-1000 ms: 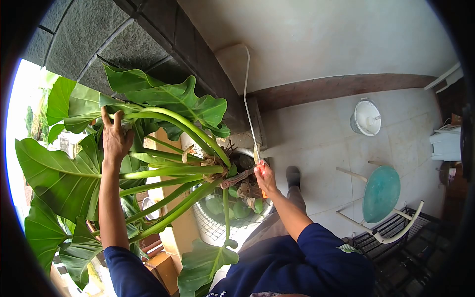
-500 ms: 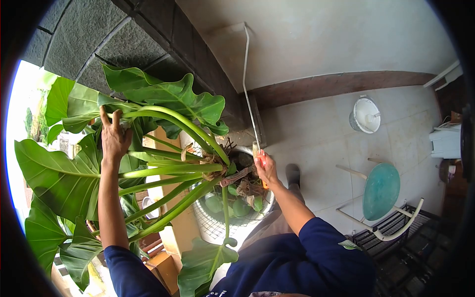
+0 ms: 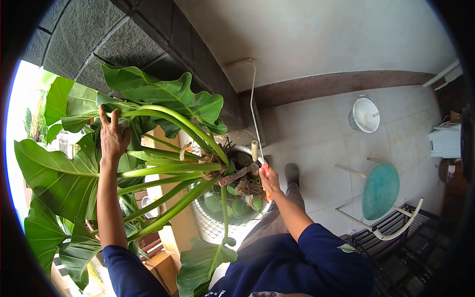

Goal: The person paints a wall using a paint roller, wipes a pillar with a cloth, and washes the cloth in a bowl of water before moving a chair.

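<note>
Leafy plant (image 3: 163,173), left hand (image 3: 115,138) at upper stalks (image 3: 198,131), grip unclear; right hand (image 3: 269,180), grip closed around orange-handled tool (image 3: 265,169).

You stood in what looked like a home's porch or patio. Underfoot, a pale, square-tiled floor (image 3: 316,148); ahead, an off-white plastered wall (image 3: 316,34) with a flat brown skirting band (image 3: 336,83), meeting a rough dark-grey stone-block wall (image 3: 89,29). Daylight entered at left past a large, glossy green-leaved plant (image 3: 168,173). A teal round-seated chair (image 3: 380,191) and whitish round bucket (image 3: 362,121) suggested household use.
</note>
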The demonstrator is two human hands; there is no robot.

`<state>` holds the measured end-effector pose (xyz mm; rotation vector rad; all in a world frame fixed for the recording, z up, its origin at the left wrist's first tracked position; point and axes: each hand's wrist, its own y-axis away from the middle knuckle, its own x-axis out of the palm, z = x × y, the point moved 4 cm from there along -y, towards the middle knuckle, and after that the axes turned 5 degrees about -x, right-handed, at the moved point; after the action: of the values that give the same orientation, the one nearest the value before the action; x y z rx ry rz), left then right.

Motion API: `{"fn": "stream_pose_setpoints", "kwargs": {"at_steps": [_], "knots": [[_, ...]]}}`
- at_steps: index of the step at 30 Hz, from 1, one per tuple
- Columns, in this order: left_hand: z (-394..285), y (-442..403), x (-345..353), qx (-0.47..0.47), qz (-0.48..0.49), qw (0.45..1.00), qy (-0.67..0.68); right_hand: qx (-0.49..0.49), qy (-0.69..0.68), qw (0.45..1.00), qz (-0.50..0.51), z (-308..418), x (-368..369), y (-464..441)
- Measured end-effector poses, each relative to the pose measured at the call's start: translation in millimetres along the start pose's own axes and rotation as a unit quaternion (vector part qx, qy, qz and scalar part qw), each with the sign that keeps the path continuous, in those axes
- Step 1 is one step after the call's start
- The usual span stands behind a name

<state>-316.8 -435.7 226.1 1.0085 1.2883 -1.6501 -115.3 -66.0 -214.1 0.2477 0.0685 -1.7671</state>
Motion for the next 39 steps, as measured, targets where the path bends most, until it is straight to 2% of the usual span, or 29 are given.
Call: {"fn": "stream_pose_setpoints", "kwargs": {"at_steps": [5, 10, 13, 18, 22, 25, 30, 33, 34, 39], "knots": [[-2, 0, -1, -0.015, 0.013, 1.0, 0.004, -0.013, -0.002, 1.0, -0.004, 9, -1, 1], [0, 0, 0, -0.005, 0.004, 1.0, 0.001, 0.041, -0.016, 0.999, 0.019, 23, -6, 5], [0, 0, 0, 0.001, -0.004, 1.0, -0.003, -0.047, 0.028, 0.998, -0.01, 50, -14, -1], [-1, 0, -1, -0.02, 0.018, 0.999, 0.019, -0.029, -0.001, 0.999, 0.022, 84, -17, -22], [0, -1, 0, -0.019, 0.017, 1.0, 0.015, -0.05, 0.002, 0.999, 0.01, 73, -16, -23], [0, 1, 0, -0.018, 0.014, 1.0, 0.005, -0.032, 0.016, 0.999, 0.009, 42, -15, -15], [-1, 0, 0, 0.0, 0.002, 1.0, -0.003, 0.114, 0.026, 0.992, 0.041, 19, -14, 0], [-8, -2, -5, -0.084, 0.077, 0.992, 0.051, 0.169, -0.002, 0.984, 0.053, 37, -16, 4], [-7, -2, -6, -0.07, 0.065, 0.995, 0.04, 0.186, -0.018, 0.981, 0.057, 40, -15, 6], [-1, 0, 0, 0.004, -0.005, 1.0, -0.006, 0.086, -0.024, 0.996, 0.024, 49, -12, 4]]}}
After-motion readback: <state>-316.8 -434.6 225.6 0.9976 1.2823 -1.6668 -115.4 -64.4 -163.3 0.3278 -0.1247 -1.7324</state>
